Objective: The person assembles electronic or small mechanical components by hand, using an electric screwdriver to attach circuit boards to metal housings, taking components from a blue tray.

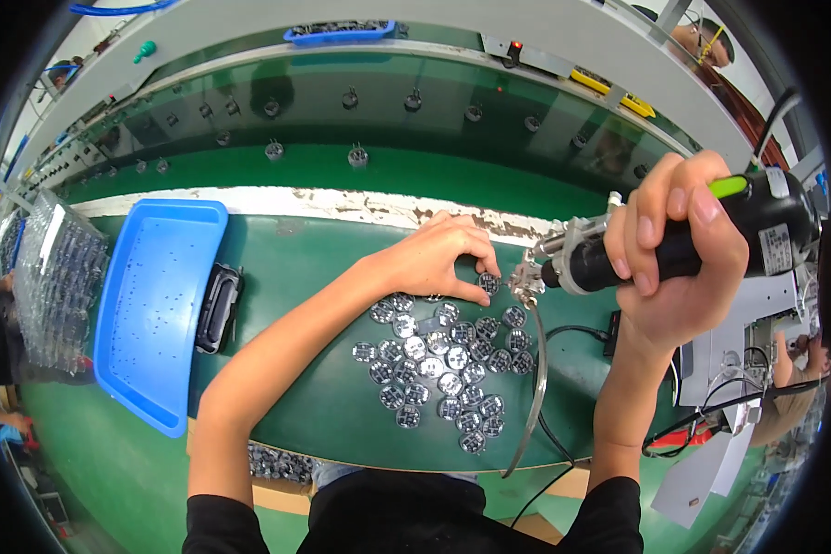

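Between the thumb and fingers of my left hand (441,257) is a small round metal part (488,283), pinched at the far edge of a group of like parts. My right hand (679,245) is wrapped round the black body of an electric screwdriver (582,263) with a green lever. Its metal nose points left, close to the pinched part; whether they touch I cannot tell. A clear hose (537,397) hangs from the nose down to the table. Several round parts (431,367) lie loosely on the green mat in front of me, their inner faces showing.
A blue tray (208,222) with tiny dark bits stands at the left, a black case (219,309) beside it. Beyond the pale ledge, a green conveyor (314,171) carries spaced round parts. Bubble-wrapped stacks (55,286) are far left. Cables and a grey machine (748,323) are at right.
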### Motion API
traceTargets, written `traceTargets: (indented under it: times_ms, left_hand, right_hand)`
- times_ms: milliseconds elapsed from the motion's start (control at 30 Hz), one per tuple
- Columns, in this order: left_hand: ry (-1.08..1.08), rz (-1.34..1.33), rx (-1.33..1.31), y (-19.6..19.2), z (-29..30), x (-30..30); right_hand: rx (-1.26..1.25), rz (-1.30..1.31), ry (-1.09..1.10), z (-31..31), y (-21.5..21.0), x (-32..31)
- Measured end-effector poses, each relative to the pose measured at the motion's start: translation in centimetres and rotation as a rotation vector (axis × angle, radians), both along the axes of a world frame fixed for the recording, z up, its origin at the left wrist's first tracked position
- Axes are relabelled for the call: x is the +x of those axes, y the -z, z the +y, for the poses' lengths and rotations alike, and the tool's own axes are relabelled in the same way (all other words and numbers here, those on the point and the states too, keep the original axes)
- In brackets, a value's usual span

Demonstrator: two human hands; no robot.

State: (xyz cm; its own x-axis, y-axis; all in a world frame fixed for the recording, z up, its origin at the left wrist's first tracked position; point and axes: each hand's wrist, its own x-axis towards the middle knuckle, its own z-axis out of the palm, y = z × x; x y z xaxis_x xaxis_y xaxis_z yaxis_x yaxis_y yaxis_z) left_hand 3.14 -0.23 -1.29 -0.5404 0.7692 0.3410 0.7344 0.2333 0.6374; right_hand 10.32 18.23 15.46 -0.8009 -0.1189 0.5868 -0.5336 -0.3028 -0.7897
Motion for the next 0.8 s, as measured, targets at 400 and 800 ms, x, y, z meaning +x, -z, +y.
traceTargets:
  times_ms: [400,800]
  left_hand:
    - [-0.035,-0.03,-0.034,0.3,0.0,0.1]
    - [-0.033,-0.04,-0.046,0.3,-0.1,0.1]
  right_hand:
    - [0.054,-0.025,-0.009,-2.1,2.3,-1.5]
    - [0.104,-0.026,0.005,-2.4,2.7,-1.8]
